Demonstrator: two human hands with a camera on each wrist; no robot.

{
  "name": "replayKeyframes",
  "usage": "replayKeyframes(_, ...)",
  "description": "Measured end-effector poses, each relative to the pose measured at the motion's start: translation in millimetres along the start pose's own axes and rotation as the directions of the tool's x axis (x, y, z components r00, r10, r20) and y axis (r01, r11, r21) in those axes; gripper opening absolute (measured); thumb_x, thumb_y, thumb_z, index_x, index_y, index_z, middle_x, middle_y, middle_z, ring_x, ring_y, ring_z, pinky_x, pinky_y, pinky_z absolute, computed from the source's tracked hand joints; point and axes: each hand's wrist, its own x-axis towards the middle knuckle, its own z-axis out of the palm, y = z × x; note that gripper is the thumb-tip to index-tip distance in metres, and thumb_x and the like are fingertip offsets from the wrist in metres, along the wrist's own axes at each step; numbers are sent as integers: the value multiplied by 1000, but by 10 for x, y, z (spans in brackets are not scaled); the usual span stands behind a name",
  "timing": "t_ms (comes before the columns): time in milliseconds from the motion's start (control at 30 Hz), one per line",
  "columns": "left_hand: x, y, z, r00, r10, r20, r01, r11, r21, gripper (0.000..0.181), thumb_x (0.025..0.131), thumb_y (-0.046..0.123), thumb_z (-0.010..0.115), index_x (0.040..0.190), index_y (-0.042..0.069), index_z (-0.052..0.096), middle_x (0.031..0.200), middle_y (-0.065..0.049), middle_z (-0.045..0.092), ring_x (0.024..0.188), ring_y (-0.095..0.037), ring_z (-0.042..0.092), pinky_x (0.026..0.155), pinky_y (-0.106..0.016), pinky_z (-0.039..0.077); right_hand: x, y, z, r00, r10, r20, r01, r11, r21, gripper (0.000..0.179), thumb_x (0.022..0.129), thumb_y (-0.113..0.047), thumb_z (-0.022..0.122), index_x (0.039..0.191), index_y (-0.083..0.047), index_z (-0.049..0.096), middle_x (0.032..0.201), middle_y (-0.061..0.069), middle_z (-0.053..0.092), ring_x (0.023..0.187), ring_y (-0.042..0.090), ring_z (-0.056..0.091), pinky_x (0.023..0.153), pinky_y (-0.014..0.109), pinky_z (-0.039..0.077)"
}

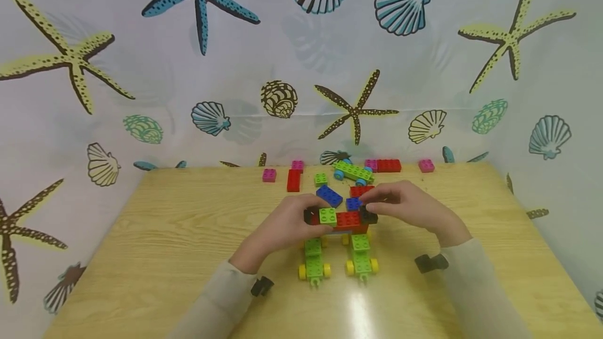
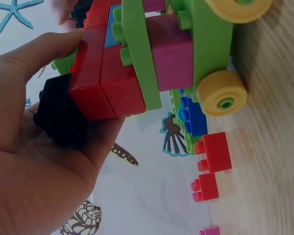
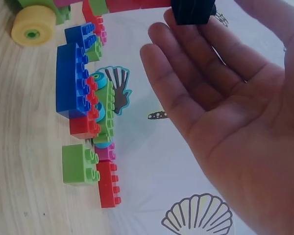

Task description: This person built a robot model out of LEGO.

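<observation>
A toy brick structure (image 1: 348, 218) stands before me: red bricks bridge two green wheeled bases with yellow wheels (image 1: 374, 264). My left hand (image 1: 287, 218) grips its left end, thumb by a light green brick (image 1: 327, 216). In the left wrist view, a black brick (image 2: 59, 110) on that end lies within the hand, against red bricks (image 2: 95, 73). At the right end, my right hand (image 1: 407, 205) pinches another black brick (image 1: 369, 215). The right wrist view shows fingers behind this black brick (image 3: 191, 12); the thumb tip is out of frame there.
Behind the structure lie blue bricks (image 1: 329, 196), a green wheeled base with blue wheels (image 1: 354, 172), a red brick (image 1: 293, 180) and a small green brick (image 1: 321, 179). Pink bricks (image 1: 269, 174) sit near the table's back edge. A patterned cloth (image 1: 301, 135) hangs behind the wooden table (image 1: 179, 234).
</observation>
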Motion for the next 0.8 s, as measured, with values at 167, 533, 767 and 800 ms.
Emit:
replayKeyframes(167, -11, -1, -24, 1000, -2, 8, 2, 1000, 5, 41, 97, 30, 90, 134, 15, 80, 132, -1, 81, 115, -20, 70, 108, -45, 63, 16, 32, -7, 999, 12, -49, -13, 1000, -24, 34, 112, -34, 71, 137, -13, 79, 147, 12, 75, 136, 31, 69, 118, 57, 58)
replayKeyframes(533, -24, -27, -77, 1000, -14, 21, 14, 1000, 12, 39, 97, 29, 89, 134, 19, 80, 130, 2, 80, 111, -17, 67, 103, -40, 62, 38, 218, -88, 986, 31, -162, -44, 996, -78, 34, 109, -26, 74, 138, -8, 77, 139, 13, 78, 128, 31, 72, 117, 58, 59)
replayKeyframes(767, -37, -52, -96, 999, -24, 29, 24, 1000, 2, 38, 98, 27, 89, 135, 21, 80, 134, 3, 80, 118, -20, 69, 110, -45, 63, 66, 366, -86, 977, 77, -201, -94, 992, -78, 38, 108, -22, 76, 142, -4, 74, 144, 19, 75, 134, 40, 70, 118, 60, 58)
replayKeyframes(800, -39, -60, -100, 999, -26, 28, 26, 1000, 4, 38, 98, 27, 89, 135, 21, 80, 134, 3, 79, 119, -19, 69, 111, -45, 63, 67, 386, -86, 975, 82, -206, -101, 992, -81, 40, 108, -23, 76, 142, -4, 73, 145, 19, 74, 134, 41, 70, 117, 60, 58)
